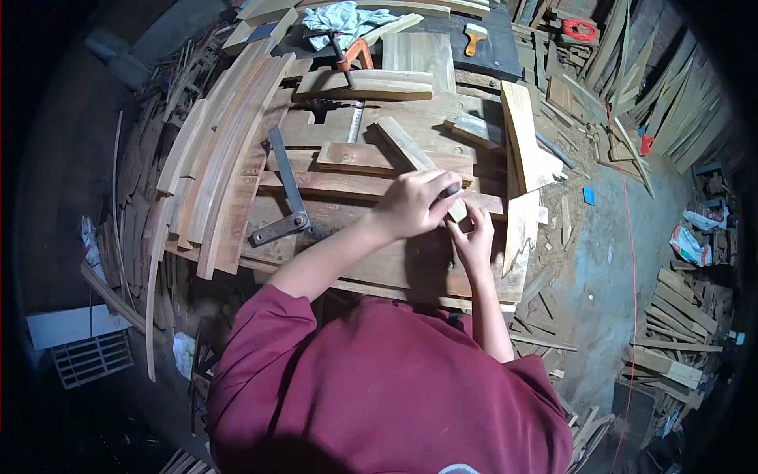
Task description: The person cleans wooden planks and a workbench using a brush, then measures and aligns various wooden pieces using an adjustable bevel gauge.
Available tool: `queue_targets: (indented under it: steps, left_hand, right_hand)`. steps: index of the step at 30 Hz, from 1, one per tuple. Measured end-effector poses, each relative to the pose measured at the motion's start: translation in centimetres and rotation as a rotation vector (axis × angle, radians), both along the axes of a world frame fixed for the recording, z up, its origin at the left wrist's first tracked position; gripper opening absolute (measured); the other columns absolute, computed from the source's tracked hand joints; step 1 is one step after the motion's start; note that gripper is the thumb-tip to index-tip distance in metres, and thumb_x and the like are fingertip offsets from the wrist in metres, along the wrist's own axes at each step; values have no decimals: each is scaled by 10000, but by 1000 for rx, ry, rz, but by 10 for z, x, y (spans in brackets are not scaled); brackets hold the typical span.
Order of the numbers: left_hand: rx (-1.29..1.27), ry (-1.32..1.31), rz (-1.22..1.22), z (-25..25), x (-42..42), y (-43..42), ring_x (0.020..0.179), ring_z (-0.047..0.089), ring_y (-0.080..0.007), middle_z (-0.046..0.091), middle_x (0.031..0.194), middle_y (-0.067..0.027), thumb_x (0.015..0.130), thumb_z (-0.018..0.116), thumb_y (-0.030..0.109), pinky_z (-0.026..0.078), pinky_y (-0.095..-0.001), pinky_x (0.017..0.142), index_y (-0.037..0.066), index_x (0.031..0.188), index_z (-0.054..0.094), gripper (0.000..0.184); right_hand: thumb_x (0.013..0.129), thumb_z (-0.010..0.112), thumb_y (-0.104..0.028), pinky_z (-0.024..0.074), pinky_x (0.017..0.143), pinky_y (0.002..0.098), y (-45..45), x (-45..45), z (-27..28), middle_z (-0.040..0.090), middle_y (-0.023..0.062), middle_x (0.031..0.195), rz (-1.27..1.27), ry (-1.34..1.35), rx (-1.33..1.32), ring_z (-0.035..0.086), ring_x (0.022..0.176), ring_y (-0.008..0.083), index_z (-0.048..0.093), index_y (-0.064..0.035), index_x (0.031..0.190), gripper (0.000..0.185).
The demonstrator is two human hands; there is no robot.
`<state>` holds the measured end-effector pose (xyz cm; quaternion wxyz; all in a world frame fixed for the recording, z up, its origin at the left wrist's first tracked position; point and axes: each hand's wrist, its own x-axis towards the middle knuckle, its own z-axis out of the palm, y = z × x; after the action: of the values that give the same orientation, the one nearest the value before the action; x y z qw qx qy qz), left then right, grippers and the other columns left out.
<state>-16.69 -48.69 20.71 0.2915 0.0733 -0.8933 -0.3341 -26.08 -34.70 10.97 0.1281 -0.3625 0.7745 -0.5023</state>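
A narrow wooden strip [408,144] lies slanted over the workbench [379,272], its near end between my hands. My left hand [412,204] is closed over the strip, with a small dark rounded object [451,190] between its thumb and fingers; what this object is cannot be made out. With bent fingers, my right hand [475,237] pinches the near end of the strip. Behind the hands are flat wooden boards [367,156]. A metal angle tool [287,178] with a pivot lies to the left of them.
Long curved wooden strips [225,150] line the bench's left side. An orange clamp [359,54], a cloth [345,17] and a brush [474,39] are at the back. A tall pale board [519,134] stands right of my hands. Wood scraps [671,304] cover parts of the floor.
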Motion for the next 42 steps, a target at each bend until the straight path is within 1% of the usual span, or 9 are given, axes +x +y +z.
queue_targets:
  steps: [5, 9, 11, 14, 18, 23, 26, 32, 42]
  left_hand:
    - [814, 64, 34, -32, -19, -62, 706, 610, -110, 655, 762, -45, 888, 570, 180, 493, -271, 664, 12, 846, 596, 175]
    - [642, 51, 381, -48, -19, -170, 706, 642, -144, 665, 792, -69, 885, 559, 193, 529, -290, 564, 34, 871, 570, 160]
    - [-57, 231, 491, -62, -20, -209, 612, 619, -171, 631, 689, -65, 863, 586, 207, 480, -329, 561, 52, 853, 566, 157]
    - [119, 58, 444, -32, -15, -151, 641, 610, -156, 606, 702, -94, 879, 561, 148, 462, -274, 597, 63, 862, 576, 88]
    - [-183, 213, 0, -28, 5, -40, 632, 620, -225, 608, 710, -128, 811, 635, 80, 468, -305, 553, 54, 915, 578, 121]
    - [512, 218, 30, -17, 26, -14, 706, 610, -124, 648, 781, -70, 881, 580, 123, 467, -249, 641, 35, 909, 556, 96]
    - [840, 381, 203, -14, 32, -53, 806, 625, -142, 653, 856, -82, 930, 509, 154, 490, -266, 703, 50, 944, 524, 106]
    - [582, 398, 397, 9, 48, -101, 982, 615, -202, 621, 1022, -93, 960, 416, 341, 528, -279, 704, 126, 1089, 431, 252]
    - [-36, -84, -36, -30, 27, -54, 809, 657, -239, 663, 916, -85, 697, 593, -9, 543, -317, 718, 135, 998, 596, 333]
  right_hand:
    - [675, 743, -114, 457, 672, 338, -1, 2, -8, 531, 145, 812, -45, -17, 42, 546, 729, 256, 603, -29, 1077, 435]
    - [685, 750, -138, 452, 656, 325, -4, 3, -1, 533, 127, 807, -49, 46, -52, 537, 713, 235, 612, -53, 1077, 424]
    - [678, 760, -149, 463, 696, 323, -3, 3, 6, 558, 143, 858, -36, 14, 40, 562, 761, 247, 607, -52, 1087, 447]
    - [687, 770, -186, 472, 741, 320, -3, 1, -11, 584, 155, 923, -48, 106, -83, 582, 846, 230, 589, -23, 1102, 482]
    - [818, 680, -282, 520, 601, 243, 7, 2, -11, 582, 119, 878, -183, -745, -77, 607, 721, 133, 483, 68, 1090, 485]
    - [842, 637, -290, 561, 548, 298, 10, -5, 0, 594, 108, 734, -46, -1253, -164, 659, 636, 209, 526, 35, 965, 365]
    - [820, 671, -257, 559, 552, 297, 3, -2, -1, 618, 92, 765, -35, -1127, -187, 658, 686, 191, 559, 39, 910, 328]
    - [714, 717, -115, 517, 635, 270, 9, 23, 15, 645, 119, 767, -48, 49, -20, 656, 696, 160, 564, 14, 1018, 364]
    - [710, 738, -122, 506, 636, 271, 12, 28, 6, 637, 118, 762, -40, 41, -69, 635, 672, 151, 585, -2, 1020, 366]
